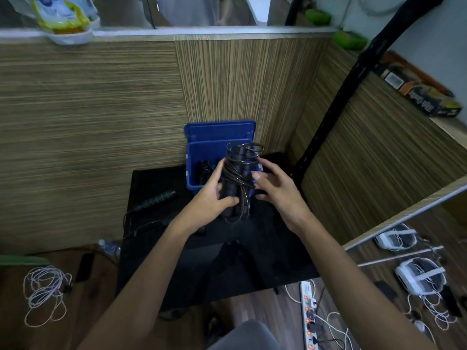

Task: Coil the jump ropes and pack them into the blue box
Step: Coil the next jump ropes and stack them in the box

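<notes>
The left hand grips a coiled black jump rope bundle just in front of the open blue plastic box; the right hand hovers beside it, fingers relaxed; coiling looks finished, so next comes lowering it into the box.

Two bare arms reach out from the bottom edge. No sleeves show on them. The left hand and the right hand wear no gloves, rings or watch. A bit of grey clothing shows low down.
</notes>
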